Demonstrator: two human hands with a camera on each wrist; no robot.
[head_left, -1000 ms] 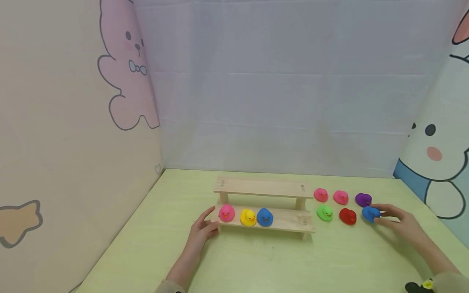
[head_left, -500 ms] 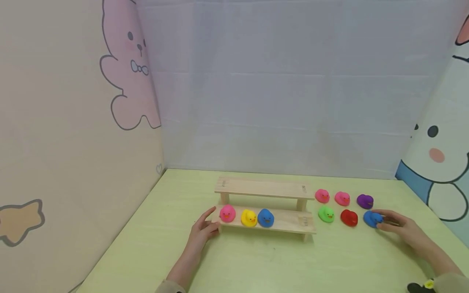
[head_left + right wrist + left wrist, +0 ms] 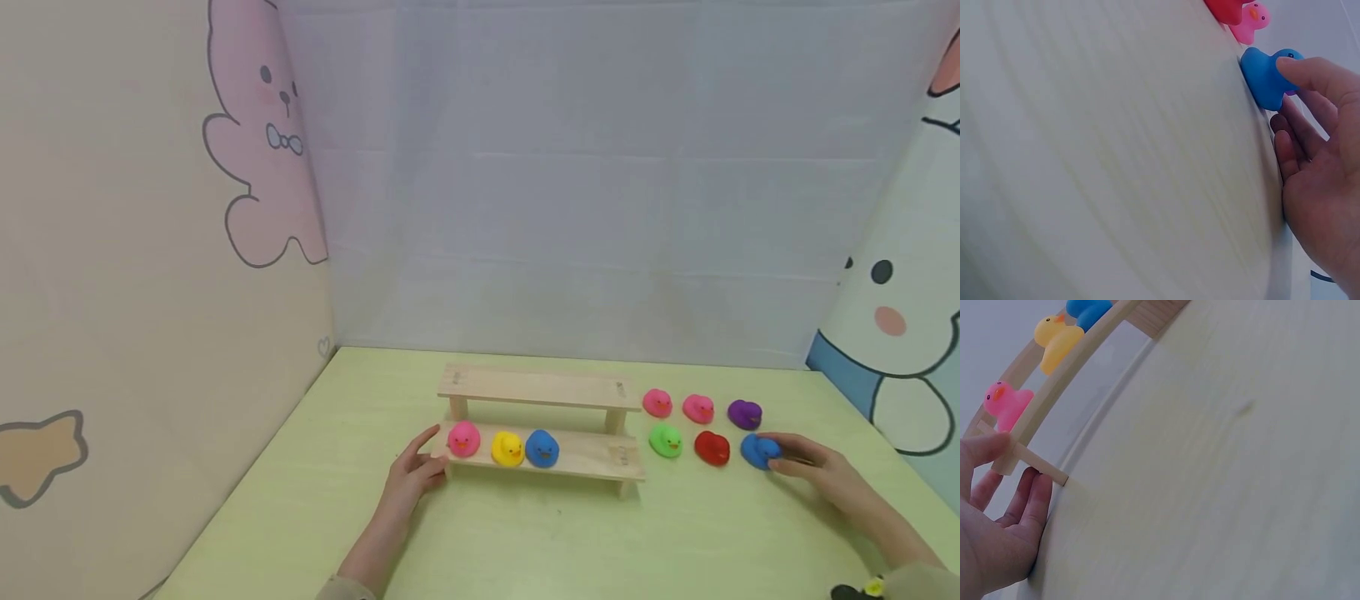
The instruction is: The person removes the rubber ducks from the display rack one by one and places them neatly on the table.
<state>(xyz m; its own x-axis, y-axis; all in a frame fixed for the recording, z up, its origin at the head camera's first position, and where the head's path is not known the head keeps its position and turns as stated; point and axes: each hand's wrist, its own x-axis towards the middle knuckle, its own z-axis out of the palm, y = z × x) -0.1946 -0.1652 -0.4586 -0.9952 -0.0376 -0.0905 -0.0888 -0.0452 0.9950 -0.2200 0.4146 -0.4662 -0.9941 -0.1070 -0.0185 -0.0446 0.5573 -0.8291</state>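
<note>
My left hand (image 3: 415, 468) grips the left end of a two-step wooden stand (image 3: 600, 454), with the thumb over the lower board and fingers beneath it in the left wrist view. On that lower board sit a pink rubber duck (image 3: 464, 439), a yellow duck (image 3: 507, 448) and a blue duck (image 3: 542, 448). Over at the right, my right hand (image 3: 821, 475) pinches another blue rubber duck (image 3: 757, 451) between thumb and fingers. In the right wrist view this blue duck (image 3: 1261, 75) is low at the table surface, its head partly behind the thumb.
Left of the held duck are a red duck (image 3: 712, 448) and a green duck (image 3: 666, 440). Behind them stand two pink ducks (image 3: 657, 403) and a purple duck (image 3: 745, 414). A black-and-yellow item (image 3: 858, 588) lies by the right sleeve. Printed cloth walls surround the table (image 3: 525, 542).
My right hand and the blue duck have shifted slightly toward me, a little farther from the purple duck. The left hand keeps its hold on the stand.
</note>
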